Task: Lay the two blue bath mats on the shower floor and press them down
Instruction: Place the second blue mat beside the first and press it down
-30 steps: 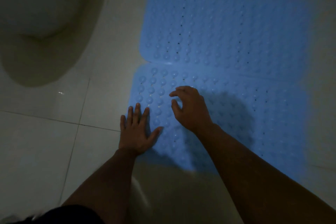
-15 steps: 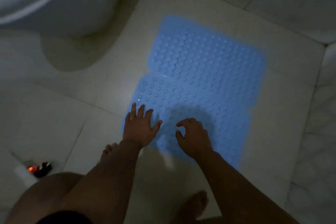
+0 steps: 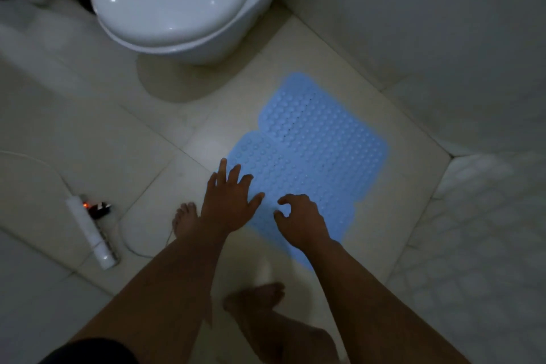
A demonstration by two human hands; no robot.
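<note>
Both blue mats are down on the floor; your hands are at their near edge.

The near mat (image 3: 283, 183) and far mat (image 3: 319, 127) lie side by side on the tiled floor (image 3: 165, 139), touching along a seam, their long axes running from upper left to lower right, away from the toilet (image 3: 177, 0). Your left hand (image 3: 229, 201) has its fingers spread and straight over the near mat's left corner; whether the palm presses down you cannot tell from here. Your right hand (image 3: 301, 220) has its fingers curled, gripping nothing, over the same mat's near edge. The unpressed area lies ahead and to the right of both hands, so your right hand is nearer to it and the far mat is a reach forward.
</note>
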